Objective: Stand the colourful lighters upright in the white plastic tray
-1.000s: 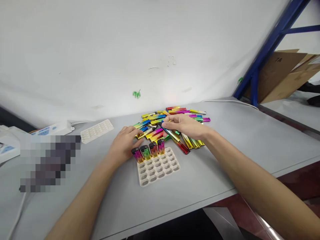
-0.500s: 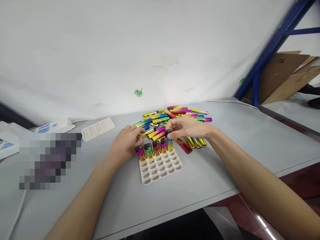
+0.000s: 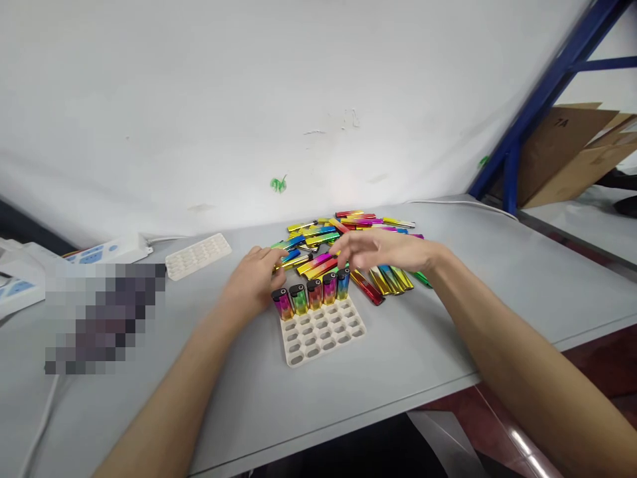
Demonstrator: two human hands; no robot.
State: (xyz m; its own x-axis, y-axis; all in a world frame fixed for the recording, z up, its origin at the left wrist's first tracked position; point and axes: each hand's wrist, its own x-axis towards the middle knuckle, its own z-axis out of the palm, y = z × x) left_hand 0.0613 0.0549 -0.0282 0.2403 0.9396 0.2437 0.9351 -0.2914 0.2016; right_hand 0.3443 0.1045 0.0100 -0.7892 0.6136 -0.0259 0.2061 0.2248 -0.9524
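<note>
A white tray [image 3: 326,337] with rows of oval holes lies on the table. Several shiny two-tone lighters stand upright along its far row, from a purple-yellow lighter [image 3: 283,305] at the left to a blue-yellow lighter [image 3: 343,285] at the right. My right hand [image 3: 365,249] hovers just above that last lighter, fingers loosely bent and apart, holding nothing. Just behind the tray's left end, my left hand [image 3: 253,279] rests beside the loose lighters, its thumb and fingers apart. Behind both hands spreads a pile of lighters [image 3: 318,238], partly hidden by my right hand.
Another white tray [image 3: 199,255] lies at the back left, near a power strip [image 3: 107,251]. A blurred-out patch [image 3: 109,318] covers something on the left. A blue metal frame [image 3: 512,146] and cardboard boxes [image 3: 562,153] stand at the right; a white wall [image 3: 199,119] rises behind.
My right hand has let go of the blue-yellow lighter, which now stands in the far row's right end, and has lifted off slightly rightward. My left hand has barely moved.
</note>
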